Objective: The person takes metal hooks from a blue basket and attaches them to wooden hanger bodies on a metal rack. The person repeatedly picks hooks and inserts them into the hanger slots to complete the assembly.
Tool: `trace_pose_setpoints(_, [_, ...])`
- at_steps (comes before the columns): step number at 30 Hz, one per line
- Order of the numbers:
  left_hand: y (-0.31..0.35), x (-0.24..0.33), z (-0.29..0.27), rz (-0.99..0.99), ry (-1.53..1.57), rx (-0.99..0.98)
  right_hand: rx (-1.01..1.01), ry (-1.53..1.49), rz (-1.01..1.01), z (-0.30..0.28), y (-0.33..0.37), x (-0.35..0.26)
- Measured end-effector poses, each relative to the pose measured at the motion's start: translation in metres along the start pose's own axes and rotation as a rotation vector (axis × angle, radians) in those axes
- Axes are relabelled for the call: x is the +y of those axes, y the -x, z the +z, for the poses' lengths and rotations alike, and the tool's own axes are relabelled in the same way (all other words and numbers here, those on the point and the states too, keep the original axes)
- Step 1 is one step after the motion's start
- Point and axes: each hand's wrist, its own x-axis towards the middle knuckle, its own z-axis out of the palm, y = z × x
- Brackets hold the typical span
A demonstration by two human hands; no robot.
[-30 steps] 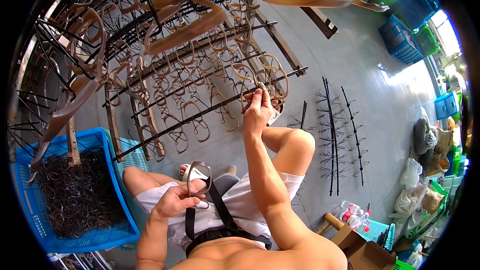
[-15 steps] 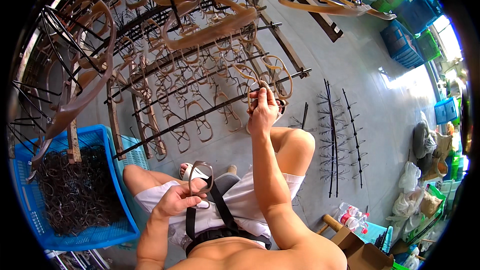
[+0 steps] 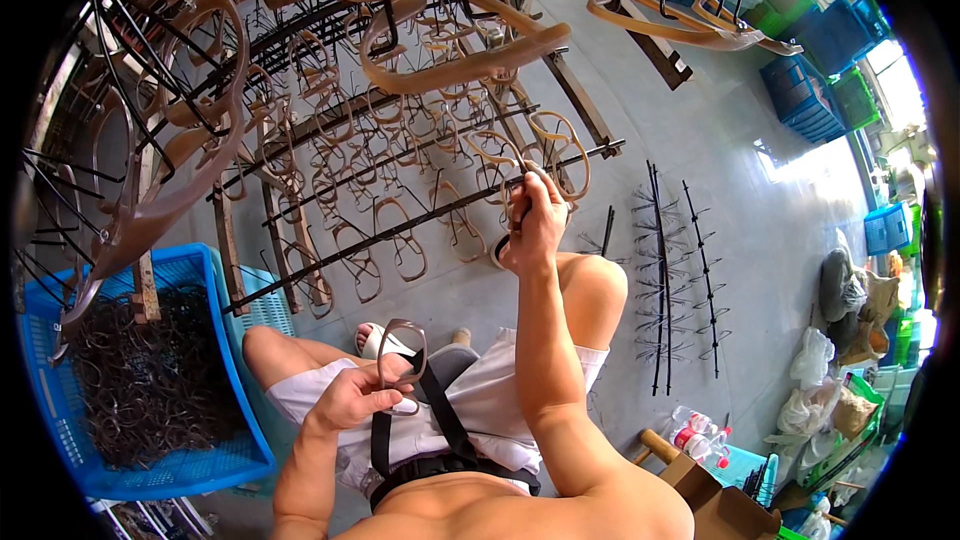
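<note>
My left hand, low over my lap, is closed on a brown eyeglass frame held upright with one lens opening showing. My right hand reaches forward, its fingers pinched together near the bridge of a tan eyeglass frame at the right part of a black hanging rod. The fingers hide exactly where they touch the frame and the rod. More brown eyeglass frames hang along this rod, to the left of my right hand.
A blue basket full of dark frames stands at my left. Larger frames hang close overhead on a rack. Black rods with wire prongs lie on the floor at right, near plastic bottles and a cardboard box.
My right hand has shifted slightly right and turned at the wrist, staying by the same frame. My left hand keeps its hold. The overhead frames appear further right.
</note>
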Motion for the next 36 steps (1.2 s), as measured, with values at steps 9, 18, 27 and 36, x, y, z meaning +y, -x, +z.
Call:
trace_pose_setpoints(9, [-0.001,-0.001,0.0,-0.003,-0.011,-0.043,-0.098,0.267,-0.103,0.003,0.014,0.009])
trace_pose_setpoints(18, [0.001,-0.008,-0.002,-0.018,0.047,0.006,0.014,0.449,-0.211,0.009,0.015,0.008])
trace_pose_setpoints(27, [0.008,0.011,0.007,0.171,0.176,-0.038,0.011,0.346,0.035,0.013,0.019,-0.015])
trace_pose_setpoints(36, [-0.006,0.055,-0.002,0.306,-0.399,0.026,-1.407,0.681,0.023,0.041,0.128,-0.043])
